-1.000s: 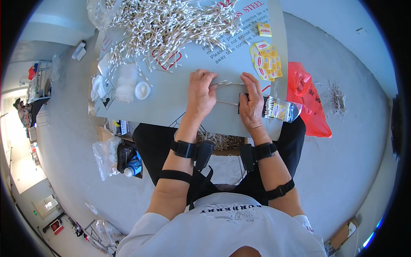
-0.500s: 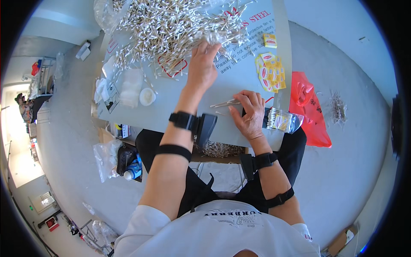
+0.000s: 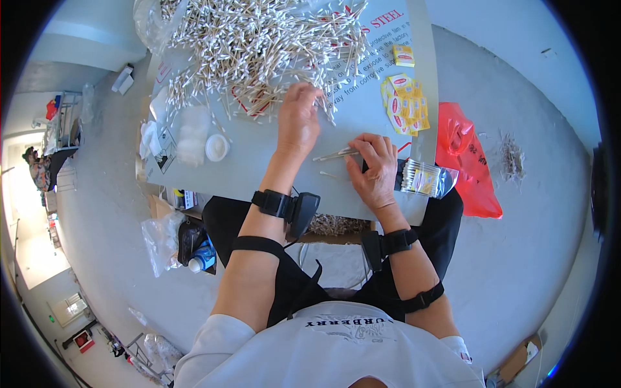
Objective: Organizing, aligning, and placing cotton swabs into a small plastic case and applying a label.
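Note:
A large heap of cotton swabs (image 3: 259, 45) covers the far part of the sheet-topped table (image 3: 246, 174). My left hand (image 3: 299, 123) is at the heap's near edge, fingers curled in and slightly blurred, with a few swabs at the fingertips. Nearer and to the right, my right hand (image 3: 375, 169) rests on the table, its thumb and forefinger closed around the ends of a few swabs (image 3: 333, 155). One loose swab (image 3: 328, 174) lies just below those. Beside the right hand's outer edge lies a clear bag packed with swabs (image 3: 424, 179); a dark flat piece is partly hidden under that hand.
Yellow paper labels (image 3: 407, 107) and a small yellow stack (image 3: 403, 55) lie at the right. A round white lid or tub (image 3: 217, 147) and clear plastic wrapping (image 3: 191, 136) sit at the left. A red plastic bag (image 3: 462, 161) hangs past the right edge. A box of swabs (image 3: 339, 225) is below the table's front edge.
My left hand has drawn back from the heap toward me, and several swabs now lie near its fingertips. My right hand has stayed almost in place.

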`<state>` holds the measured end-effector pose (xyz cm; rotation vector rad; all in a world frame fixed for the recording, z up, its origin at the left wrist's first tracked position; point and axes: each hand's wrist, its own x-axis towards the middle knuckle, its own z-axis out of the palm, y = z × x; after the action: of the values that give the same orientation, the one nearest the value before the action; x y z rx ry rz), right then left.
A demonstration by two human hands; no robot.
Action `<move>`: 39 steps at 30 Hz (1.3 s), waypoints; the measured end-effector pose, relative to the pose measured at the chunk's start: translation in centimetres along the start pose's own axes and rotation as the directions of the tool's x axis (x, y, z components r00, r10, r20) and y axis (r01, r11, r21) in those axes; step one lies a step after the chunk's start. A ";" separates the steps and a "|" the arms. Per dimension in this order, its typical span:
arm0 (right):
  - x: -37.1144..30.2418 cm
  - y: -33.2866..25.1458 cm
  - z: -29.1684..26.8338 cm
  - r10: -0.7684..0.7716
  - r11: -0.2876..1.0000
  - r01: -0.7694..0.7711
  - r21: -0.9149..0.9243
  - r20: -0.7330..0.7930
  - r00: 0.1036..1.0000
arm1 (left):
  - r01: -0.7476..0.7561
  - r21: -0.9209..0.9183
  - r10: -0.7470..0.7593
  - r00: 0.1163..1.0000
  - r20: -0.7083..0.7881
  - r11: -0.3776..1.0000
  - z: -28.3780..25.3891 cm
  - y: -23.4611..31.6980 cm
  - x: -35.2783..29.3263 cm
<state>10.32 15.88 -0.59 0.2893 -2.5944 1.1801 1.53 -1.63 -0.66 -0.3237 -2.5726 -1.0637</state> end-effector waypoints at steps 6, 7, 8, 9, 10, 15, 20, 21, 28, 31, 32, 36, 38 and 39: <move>0.2 -0.6 -0.8 -0.065 0.995 0.076 -0.059 0.177 0.982 | -0.012 0.207 0.076 0.949 -0.305 0.978 -1.4 -0.7 -0.1; 0.3 -0.8 -1.0 -0.064 0.995 0.076 -0.060 0.176 0.982 | 0.069 0.203 -0.029 0.981 -0.191 0.977 -1.4 0.2 -0.5; 0.3 -0.7 -1.2 -0.086 0.994 0.097 -0.043 0.205 0.975 | 0.150 0.205 -0.138 0.988 -0.070 0.967 -1.2 1.3 -0.8; 0.2 -0.5 -1.4 -0.107 0.993 0.116 -0.026 0.234 0.966 | 0.249 0.220 -0.256 0.967 0.005 0.943 -0.7 2.6 -1.0; 0.2 -0.6 -1.5 -0.112 0.992 0.120 -0.024 0.236 0.965 | 0.252 0.221 -0.259 0.966 0.000 0.942 -0.1 2.9 -1.0; -0.1 -0.6 -1.2 -0.139 0.989 0.144 -0.009 0.228 0.964 | 0.306 0.434 -0.225 0.947 -0.230 0.847 1.4 0.0 1.7; -0.2 -0.2 -1.1 -0.137 0.990 0.141 -0.005 0.202 0.970 | 0.451 0.271 -0.474 0.880 0.019 0.850 -1.8 -2.2 4.2; -0.2 -0.2 -1.1 -0.134 0.990 0.137 -0.006 0.199 0.971 | 0.408 0.204 -0.427 0.903 0.058 0.890 -2.3 -2.1 3.6; -0.1 -0.1 -1.2 -0.150 0.989 0.149 0.022 0.179 0.972 | 0.281 -0.005 -0.280 0.957 -0.080 0.960 -1.8 -1.2 -2.5; -0.1 -0.2 -1.1 -0.145 0.989 0.141 0.038 0.168 0.975 | 0.377 -0.020 -0.378 0.925 -0.040 0.926 -2.3 -1.2 -3.1; -0.2 -0.1 -1.1 -0.143 0.990 0.139 0.035 0.179 0.973 | 0.377 -0.018 -0.377 0.925 -0.044 0.926 -2.4 -1.6 -3.3; -0.2 0.0 -1.2 -0.142 0.990 0.136 0.041 0.205 0.968 | 0.350 0.038 -0.343 0.931 -0.128 0.936 -2.8 -1.9 -3.8; -0.2 0.0 -1.4 -0.143 0.990 0.136 0.046 0.195 0.970 | 0.383 0.077 -0.361 0.909 -0.206 0.920 -2.7 -0.8 -4.3; -0.2 0.1 -1.4 -0.145 0.989 0.138 0.052 0.186 0.972 | 0.235 0.110 -0.208 0.954 -0.215 0.966 -2.3 -0.1 -4.6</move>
<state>10.70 16.98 0.17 0.6128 -2.6590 1.2069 6.20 -3.69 -1.00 0.1068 -2.5207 -0.9351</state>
